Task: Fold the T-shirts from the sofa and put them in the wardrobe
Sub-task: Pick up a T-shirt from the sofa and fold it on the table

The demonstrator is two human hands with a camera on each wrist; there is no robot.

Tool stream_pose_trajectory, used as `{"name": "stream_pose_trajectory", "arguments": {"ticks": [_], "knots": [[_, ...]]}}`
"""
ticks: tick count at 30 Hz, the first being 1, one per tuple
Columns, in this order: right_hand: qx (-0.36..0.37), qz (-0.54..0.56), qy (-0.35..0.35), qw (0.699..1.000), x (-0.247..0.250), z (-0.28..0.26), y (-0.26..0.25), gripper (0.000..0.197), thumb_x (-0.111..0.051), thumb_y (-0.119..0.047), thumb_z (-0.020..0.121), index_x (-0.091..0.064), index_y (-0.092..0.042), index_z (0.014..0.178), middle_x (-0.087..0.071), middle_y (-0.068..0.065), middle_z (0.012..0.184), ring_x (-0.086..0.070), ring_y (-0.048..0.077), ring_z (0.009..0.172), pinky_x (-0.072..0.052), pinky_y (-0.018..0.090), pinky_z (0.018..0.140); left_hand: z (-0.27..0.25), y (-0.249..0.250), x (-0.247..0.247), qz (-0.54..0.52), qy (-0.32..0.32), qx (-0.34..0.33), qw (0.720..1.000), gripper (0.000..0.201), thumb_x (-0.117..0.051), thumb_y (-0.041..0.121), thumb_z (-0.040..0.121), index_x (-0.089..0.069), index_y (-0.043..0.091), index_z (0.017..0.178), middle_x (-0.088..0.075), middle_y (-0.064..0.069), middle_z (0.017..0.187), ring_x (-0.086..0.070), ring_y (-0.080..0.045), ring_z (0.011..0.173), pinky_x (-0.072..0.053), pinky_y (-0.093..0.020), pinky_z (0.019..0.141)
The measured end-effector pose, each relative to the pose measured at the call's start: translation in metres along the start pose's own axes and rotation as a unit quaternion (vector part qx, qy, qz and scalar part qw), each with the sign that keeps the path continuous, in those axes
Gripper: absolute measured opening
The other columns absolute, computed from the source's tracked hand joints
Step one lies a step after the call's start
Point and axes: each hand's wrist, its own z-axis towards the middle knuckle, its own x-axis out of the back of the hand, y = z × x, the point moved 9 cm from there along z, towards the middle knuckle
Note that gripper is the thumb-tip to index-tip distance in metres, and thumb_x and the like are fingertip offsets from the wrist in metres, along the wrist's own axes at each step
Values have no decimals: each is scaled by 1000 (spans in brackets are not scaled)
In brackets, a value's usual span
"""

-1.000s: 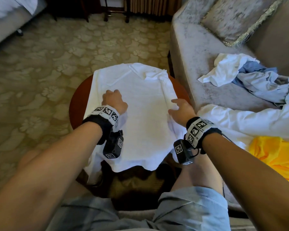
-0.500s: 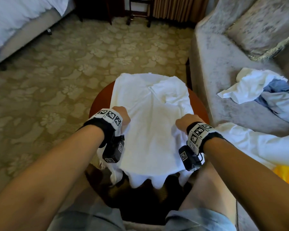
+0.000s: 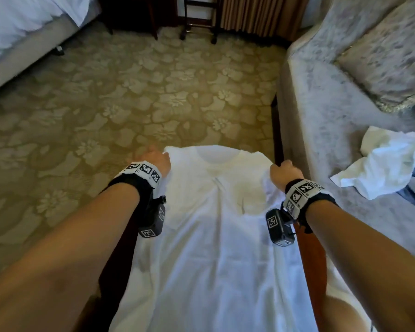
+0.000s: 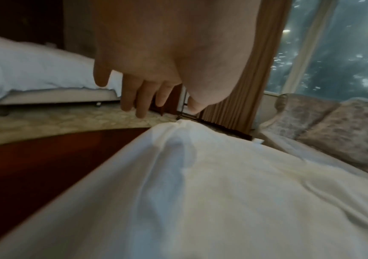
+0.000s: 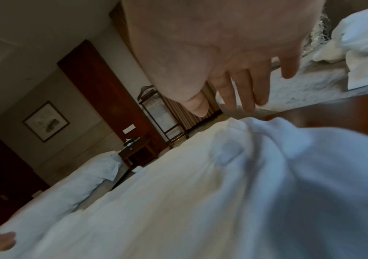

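T-shirt (image 3: 216,236) is spread over the round wooden table (image 3: 312,259) in the head view, left hand (image 3: 157,158) and right hand (image 3: 282,172) at its shoulder corners, more crumpled shirts (image 3: 379,168) on the sofa (image 3: 321,130). Left wrist view: fingers (image 4: 134,94) hang loose above the fabric, gripping nothing. Right wrist view: same deal, fingers (image 5: 243,89) relaxed, holding nothing.

Bed (image 3: 22,25), floral carpet (image 3: 153,92), perhaps valet stand (image 3: 199,17)

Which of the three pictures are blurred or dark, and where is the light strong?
Head view: sharp and bright, the white T-shirt nearly overexposed at its collar, straight edges bent by the wide lens. Left wrist view: dim, the cloth close to the lens soft, window glowing. Right wrist view: tilted, dark, the near cloth smeared by blur.
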Motion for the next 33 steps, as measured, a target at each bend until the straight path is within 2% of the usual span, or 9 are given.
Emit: {"name": "stream_pose_trajectory", "arguments": {"ticks": [3,7,10,13,15,19,27,31,33], "knots": [[20,-17,-2,1000,-6,39,-15,40,-24,-11,104,-39,7,137,-40,33,139,-42,45,128,-36,45,102,42,1,-2,-101,-12,22,995,48,-33,25,105,-35,-5,142,-41,-26,144,-43,-39,131,-34,-41,108],[-14,93,5,996,-12,76,-23,43,-39,-13,99,-43,5,138,-46,27,140,-45,41,128,-38,42,104,71,12,-3,-226,-39,25,973,32,-55,6,93,-58,-6,121,-61,-18,124,-58,-37,115,-51,-37,84],[-8,208,56,977,-2,86,-33,48,-47,-11,94,-47,-8,142,-51,19,140,-47,36,128,-41,39,103,82,14,8,-311,26,37,949,37,-68,10,84,-60,-6,117,-62,-20,121,-58,-38,114,-48,-40,92],[31,287,136,948,34,79,-44,52,-50,-7,91,-49,-15,142,-55,13,138,-49,32,129,-42,35,105,82,26,37,-431,82,24,898,15,-66,-1,82,-63,4,95,-63,-24,118,-60,-37,112,-50,-39,92],[59,337,173,924,66,71,-52,53,-52,-8,88,-52,-19,140,-59,11,133,-53,30,125,-44,38,106,76,36,68,-496,122,-9,860,28,-61,-13,81,-63,1,106,-63,-21,114,-61,-30,109,-51,-29,86],[112,380,196,897,109,39,-54,44,-59,-11,83,-65,-23,125,-70,6,114,-64,23,106,-54,39,95,43,42,120,-496,170,-79,848,37,-65,-12,74,-71,7,105,-70,-14,99,-65,-23,89,-54,-29,79],[91,286,159,941,42,-69,33,26,-57,2,79,-66,-22,73,-70,5,90,-64,25,90,-52,31,78,-67,-34,57,-381,163,-101,905,41,-59,-18,73,-54,20,56,-61,-8,73,-55,-19,74,-45,-21,66],[89,233,82,965,-15,-108,77,39,-50,5,84,-68,-24,66,-69,1,101,-62,23,97,-51,31,89,-115,-75,-6,-277,88,-115,950,35,-47,-15,76,-58,17,66,-54,-1,71,-50,-19,75,-35,-22,59],[79,226,91,967,-17,-122,89,38,-47,4,87,-73,-23,76,-66,0,105,-60,21,90,-50,25,79,-129,-89,-14,-261,84,-96,957,29,-48,-10,78,-60,17,78,-53,2,80,-50,-18,81,-36,-23,67]]}}
